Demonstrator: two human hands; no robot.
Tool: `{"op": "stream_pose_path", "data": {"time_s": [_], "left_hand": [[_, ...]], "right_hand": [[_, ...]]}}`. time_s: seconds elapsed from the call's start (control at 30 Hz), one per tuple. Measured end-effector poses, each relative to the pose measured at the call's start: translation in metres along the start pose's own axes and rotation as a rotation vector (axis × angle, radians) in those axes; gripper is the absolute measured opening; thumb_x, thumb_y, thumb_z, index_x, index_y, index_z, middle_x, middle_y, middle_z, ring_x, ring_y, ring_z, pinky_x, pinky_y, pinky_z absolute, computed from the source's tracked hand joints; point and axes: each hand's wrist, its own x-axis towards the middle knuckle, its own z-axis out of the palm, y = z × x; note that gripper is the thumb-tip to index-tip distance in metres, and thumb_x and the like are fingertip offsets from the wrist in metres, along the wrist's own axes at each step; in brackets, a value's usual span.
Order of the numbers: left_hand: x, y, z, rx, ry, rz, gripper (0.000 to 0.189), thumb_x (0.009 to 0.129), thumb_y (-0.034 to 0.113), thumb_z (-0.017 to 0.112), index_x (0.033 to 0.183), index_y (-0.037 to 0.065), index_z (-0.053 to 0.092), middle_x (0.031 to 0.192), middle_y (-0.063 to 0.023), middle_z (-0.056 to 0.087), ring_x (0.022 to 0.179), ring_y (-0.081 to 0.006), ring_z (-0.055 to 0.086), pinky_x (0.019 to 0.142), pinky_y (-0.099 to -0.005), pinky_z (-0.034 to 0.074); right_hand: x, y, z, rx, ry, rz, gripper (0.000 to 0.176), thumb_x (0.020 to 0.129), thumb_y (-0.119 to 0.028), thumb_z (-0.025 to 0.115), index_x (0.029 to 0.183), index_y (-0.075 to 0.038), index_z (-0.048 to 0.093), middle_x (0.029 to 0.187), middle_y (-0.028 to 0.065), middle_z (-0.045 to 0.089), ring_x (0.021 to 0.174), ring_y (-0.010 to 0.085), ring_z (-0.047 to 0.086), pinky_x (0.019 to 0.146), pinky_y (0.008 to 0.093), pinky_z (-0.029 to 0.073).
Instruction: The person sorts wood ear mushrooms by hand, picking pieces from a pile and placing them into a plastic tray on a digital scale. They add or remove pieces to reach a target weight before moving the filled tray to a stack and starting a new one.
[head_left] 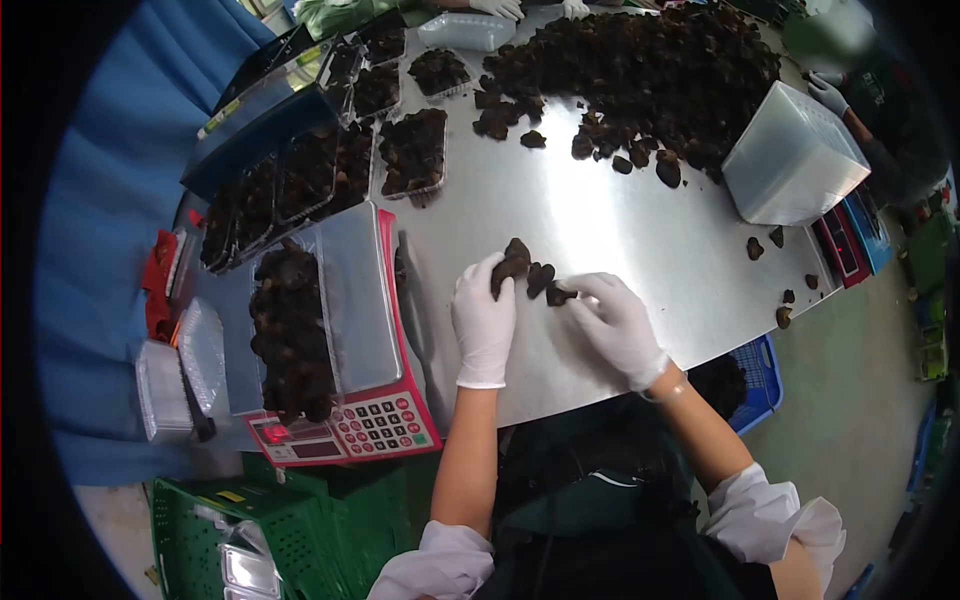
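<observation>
Both my hands wear white gloves and are over the metal table [470,220]. My left hand [485,315] is closed on a dark brown piece [512,262]. At the fingertips of my right hand [612,325] is another dark piece [560,293], pinched between thumb and fingers. Between the two hands lies one more dark piece [540,278]. To the left, a clear tray filled with dark pieces [290,330] rests on a red and grey scale [365,300].
A large heap of dark pieces [640,80] covers the table's far side. Filled trays [413,150] stand back left, a stack of clear containers [795,160] at right. Green crate [290,535] and blue basket [765,385] sit below the edge. Co-workers' gloved hands [497,8] show across the table.
</observation>
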Motion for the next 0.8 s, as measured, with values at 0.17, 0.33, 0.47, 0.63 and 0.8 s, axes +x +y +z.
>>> {"op": "stream_pose_path", "data": {"time_s": [0.17, 0.33, 0.47, 0.63, 0.8], "left_hand": [[-0.005, -0.007, -0.012, -0.428, 0.039, -0.31, 0.033, 0.088, 0.002, 0.069, 0.12, -0.002, 0.064, 0.107, -0.0104, 0.07, 0.093, -0.0158, 0.067, 0.083, -0.0294, 0.053], [-0.013, -0.003, -0.007, -0.405, 0.129, -0.284, 0.032, 0.088, 0.002, 0.069, 0.119, -0.002, 0.064, 0.105, -0.0088, 0.068, 0.093, -0.0154, 0.068, 0.083, -0.029, 0.053], [-0.015, -0.003, -0.004, -0.403, 0.08, -0.295, 0.032, 0.085, 0.005, 0.071, 0.117, 0.003, 0.066, 0.107, -0.009, 0.068, 0.095, -0.0207, 0.067, 0.085, -0.0335, 0.052], [-0.017, -0.004, -0.001, 0.052, 0.025, 0.029, 0.036, 0.079, 0.012, 0.072, 0.115, 0.012, 0.068, 0.108, -0.0089, 0.067, 0.102, -0.0327, 0.058, 0.094, -0.0428, 0.045], [-0.017, -0.003, -0.003, 0.061, 0.022, 0.033, 0.029, 0.08, 0.011, 0.069, 0.109, 0.01, 0.067, 0.103, -0.0098, 0.066, 0.099, -0.0326, 0.058, 0.09, -0.0429, 0.045]], "right_hand": [[0.036, 0.032, 0.021, -0.474, -0.07, -0.383, 0.033, 0.085, -0.012, 0.066, 0.118, -0.01, 0.065, 0.105, 0.0117, 0.066, 0.086, 0.033, 0.062, 0.081, 0.0405, 0.052], [0.041, 0.038, 0.007, 0.108, -0.04, 0.108, 0.022, 0.095, -0.014, 0.062, 0.114, -0.003, 0.065, 0.103, 0.0034, 0.068, 0.086, 0.0096, 0.06, 0.077, 0.0291, 0.05], [0.041, 0.02, -0.009, 0.924, -0.061, 0.361, 0.028, 0.1, -0.021, 0.06, 0.115, 0.002, 0.06, 0.102, 0.0057, 0.064, 0.076, 0.0104, 0.058, 0.068, 0.0274, 0.052], [0.039, -0.025, -0.011, 1.427, -0.343, 0.429, 0.034, 0.101, -0.026, 0.059, 0.12, 0.001, 0.052, 0.103, 0.0083, 0.06, 0.078, 0.0106, 0.059, 0.066, 0.0236, 0.056], [0.046, -0.054, 0.01, 1.342, -0.464, 0.438, 0.03, 0.101, -0.026, 0.058, 0.117, -0.001, 0.056, 0.102, 0.0064, 0.061, 0.08, 0.0107, 0.06, 0.067, 0.0227, 0.054]]}}
